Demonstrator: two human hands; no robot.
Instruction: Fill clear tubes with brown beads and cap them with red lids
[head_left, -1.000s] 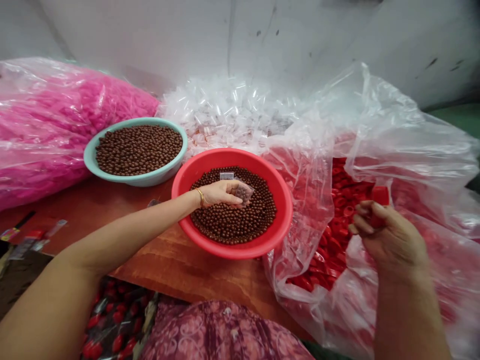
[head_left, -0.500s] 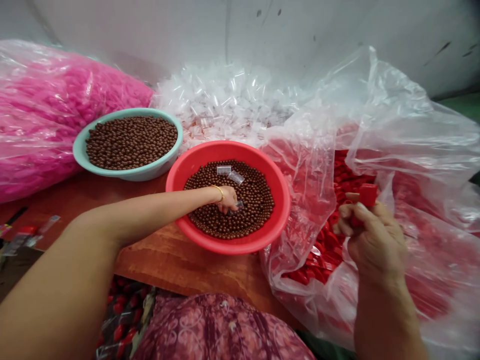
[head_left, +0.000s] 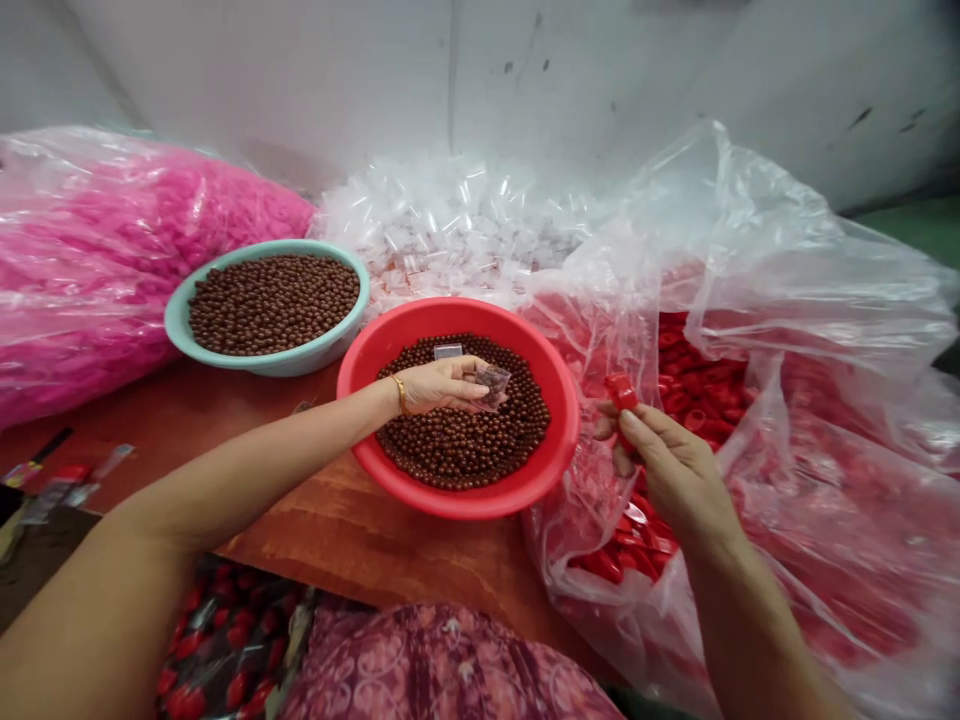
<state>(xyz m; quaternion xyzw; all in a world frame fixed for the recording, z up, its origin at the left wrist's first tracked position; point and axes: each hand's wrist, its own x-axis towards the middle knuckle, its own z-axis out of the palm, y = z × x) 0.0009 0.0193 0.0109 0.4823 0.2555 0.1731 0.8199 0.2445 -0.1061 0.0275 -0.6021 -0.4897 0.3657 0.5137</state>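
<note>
1. your left hand [head_left: 439,386] grips a small clear container [head_left: 493,388] between thumb and fingers, with something brown showing inside it; it is above the red basin [head_left: 457,507].
2. your right hand [head_left: 671,455] pinches a red piece [head_left: 621,393] upright, just to the right of that basin and apart from the container.
3. beneath your left hand, brown balls [head_left: 465,460] fill the basin's bottom, and a second clear tube [head_left: 448,352] lies on them.
4. an open plastic bag [head_left: 825,250] of red pieces spreads beside and below your right hand.
5. behind the basin is a heap of clear tubes [head_left: 450,215]; to its left, a turquoise basin [head_left: 300,365] of brown balls stands on the surface [head_left: 367,540], near a pink-filled bag [head_left: 150,220].
</note>
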